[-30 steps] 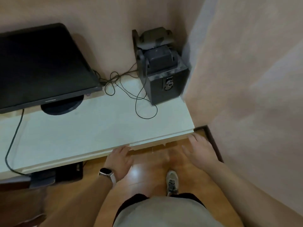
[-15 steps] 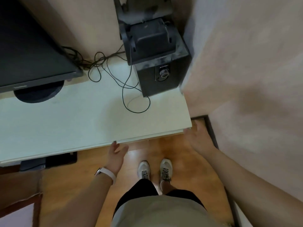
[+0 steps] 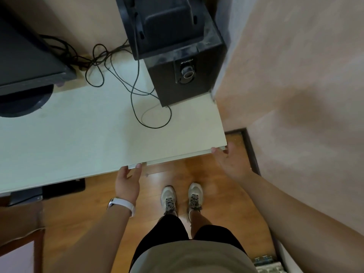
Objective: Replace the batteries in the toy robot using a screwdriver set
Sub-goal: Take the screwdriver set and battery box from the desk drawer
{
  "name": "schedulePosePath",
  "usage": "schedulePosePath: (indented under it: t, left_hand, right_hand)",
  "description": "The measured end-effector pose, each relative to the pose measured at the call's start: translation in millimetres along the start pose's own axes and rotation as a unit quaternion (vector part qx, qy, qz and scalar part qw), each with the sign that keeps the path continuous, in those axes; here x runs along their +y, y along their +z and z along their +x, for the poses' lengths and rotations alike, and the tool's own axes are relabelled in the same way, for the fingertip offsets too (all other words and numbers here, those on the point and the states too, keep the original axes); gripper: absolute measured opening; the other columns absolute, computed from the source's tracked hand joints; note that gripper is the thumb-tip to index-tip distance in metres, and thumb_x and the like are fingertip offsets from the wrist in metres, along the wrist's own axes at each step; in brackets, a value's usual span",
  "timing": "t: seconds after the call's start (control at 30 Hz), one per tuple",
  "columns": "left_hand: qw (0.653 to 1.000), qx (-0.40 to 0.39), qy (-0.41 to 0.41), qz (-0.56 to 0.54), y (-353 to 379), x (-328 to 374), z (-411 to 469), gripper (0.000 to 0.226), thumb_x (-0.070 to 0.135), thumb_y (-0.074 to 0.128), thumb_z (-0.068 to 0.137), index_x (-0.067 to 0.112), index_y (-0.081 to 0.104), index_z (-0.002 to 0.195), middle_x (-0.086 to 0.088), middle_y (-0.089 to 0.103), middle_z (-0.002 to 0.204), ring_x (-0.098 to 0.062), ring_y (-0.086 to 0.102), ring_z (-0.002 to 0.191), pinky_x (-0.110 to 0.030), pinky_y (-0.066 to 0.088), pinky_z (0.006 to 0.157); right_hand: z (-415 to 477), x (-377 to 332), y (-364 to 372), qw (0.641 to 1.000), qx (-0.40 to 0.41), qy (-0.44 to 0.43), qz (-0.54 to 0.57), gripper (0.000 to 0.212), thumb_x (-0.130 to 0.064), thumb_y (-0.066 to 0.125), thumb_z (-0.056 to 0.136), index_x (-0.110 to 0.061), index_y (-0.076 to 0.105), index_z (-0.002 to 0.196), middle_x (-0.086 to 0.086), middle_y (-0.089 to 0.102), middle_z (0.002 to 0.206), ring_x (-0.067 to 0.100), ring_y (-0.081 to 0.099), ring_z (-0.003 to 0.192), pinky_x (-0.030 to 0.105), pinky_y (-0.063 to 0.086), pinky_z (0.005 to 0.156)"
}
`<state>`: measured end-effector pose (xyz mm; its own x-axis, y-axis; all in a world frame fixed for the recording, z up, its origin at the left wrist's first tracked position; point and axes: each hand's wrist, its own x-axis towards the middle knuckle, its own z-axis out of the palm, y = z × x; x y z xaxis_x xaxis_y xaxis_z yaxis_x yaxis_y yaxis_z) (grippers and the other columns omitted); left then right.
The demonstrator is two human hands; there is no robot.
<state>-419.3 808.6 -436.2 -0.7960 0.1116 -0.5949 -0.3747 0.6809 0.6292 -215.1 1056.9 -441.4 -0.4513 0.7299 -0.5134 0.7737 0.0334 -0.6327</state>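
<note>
Left hand (image 3: 128, 182) loosely spread, fingertips touching the white desk's (image 3: 78, 134) front edge, right hand (image 3: 229, 164) at its right front corner, fingers partly hidden, grip unclear, black speaker (image 3: 163, 81) behind, toy robot's whereabouts cannot be told

The only marking is small pale brand lettering on the front of the black speaker (image 3: 167, 85) at the desk's (image 3: 78, 134) right rear corner, above its knob (image 3: 188, 74); seemingly "SANSUI", barely legible

White desk (image 3: 78, 134), black speaker (image 3: 183, 75) (dusty grey on top), black cables (image 3: 136, 91), orange-brown wood floor (image 3: 98, 223).
</note>
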Motion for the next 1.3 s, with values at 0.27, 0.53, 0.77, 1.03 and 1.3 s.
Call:
schedulePosePath:
  t: [0.27,0.53,0.77,1.03,1.3]
  left_hand:
    - [0.998,-0.003,0.005,0.056,-5,-13,-13,0.062,0.050,0.061,0.091,0.016,0.044,0.141,-0.004,0.049,0.142,-0.026,0.047,0.129,-0.036,0.039,0.101]
    - [0.987,-0.036,0.038,0.150,-21,-37,-42,0.045,0.049,0.057,0.093,0.021,0.052,0.128,-0.005,0.056,0.128,-0.021,0.054,0.100,-0.035,0.045,0.085]
    - [0.984,-0.058,0.034,0.166,-28,-51,-62,0.040,0.046,0.054,0.096,0.022,0.050,0.127,-0.001,0.055,0.116,-0.025,0.057,0.099,-0.035,0.048,0.080]
    - [0.985,-0.085,0.030,0.149,-38,-76,-77,0.031,0.044,0.057,0.095,0.020,0.056,0.115,-0.002,0.056,0.113,-0.027,0.057,0.103,-0.041,0.048,0.086]
    - [0.980,-0.096,0.038,0.171,-47,-87,-83,0.026,0.042,0.058,0.095,0.019,0.060,0.108,0.000,0.060,0.107,-0.025,0.057,0.096,-0.033,0.042,0.079]
  right_hand:
    - [-13,3,-4,0.999,-0.018,0.015,-0.030,0.027,-0.041,0.057,0.093,-0.023,0.047,0.110,-0.002,0.060,0.096,0.008,0.059,0.078,0.021,0.042,0.055]
    - [-53,23,-8,0.996,-0.050,0.005,-0.075,0.024,-0.039,0.055,0.096,-0.027,0.044,0.113,-0.009,0.053,0.092,0.002,0.053,0.075,0.013,0.039,0.053]
    - [-73,36,-7,0.991,-0.055,-0.020,-0.119,0.020,-0.039,0.054,0.096,-0.025,0.046,0.107,-0.006,0.056,0.088,0.008,0.057,0.072,0.018,0.047,0.057]
    - [-96,53,-5,0.980,-0.089,0.005,-0.175,0.022,-0.048,0.052,0.093,-0.028,0.045,0.099,-0.005,0.060,0.080,0.012,0.061,0.070,0.036,0.057,0.065]
    - [-109,50,-8,0.970,-0.105,0.006,-0.218,0.022,-0.045,0.051,0.094,-0.024,0.045,0.091,0.000,0.060,0.077,0.014,0.060,0.067,0.032,0.048,0.057]
